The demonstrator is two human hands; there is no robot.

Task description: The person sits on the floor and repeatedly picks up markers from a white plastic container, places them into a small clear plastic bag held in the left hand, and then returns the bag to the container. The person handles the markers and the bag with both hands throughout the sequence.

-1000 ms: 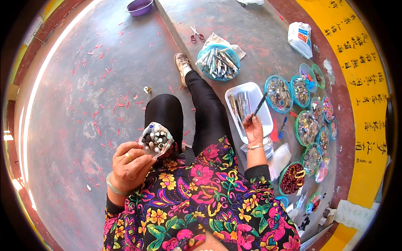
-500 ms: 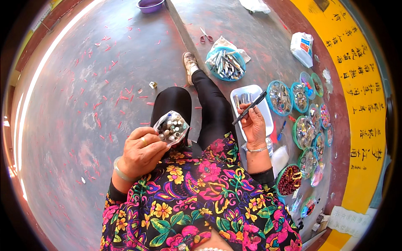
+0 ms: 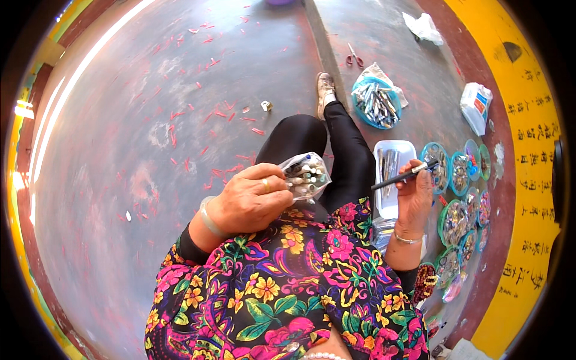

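The left hand [image 3: 249,201] has risen to chest height, fingers curled round a clear bag of pens [image 3: 305,175]; the right hand [image 3: 415,195], lifted off the white tray [image 3: 401,150], pinches a black pen [image 3: 403,174], suggesting bagging

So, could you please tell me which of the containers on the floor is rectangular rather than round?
The white rectangular tray beside the right hand, holding a few pens. The blue bowl of pens and the small lids are all round.

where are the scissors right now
In the head view the red-handled scissors lie on the floor at upper right, beyond the person's shoe and just above the blue bowl of pens.
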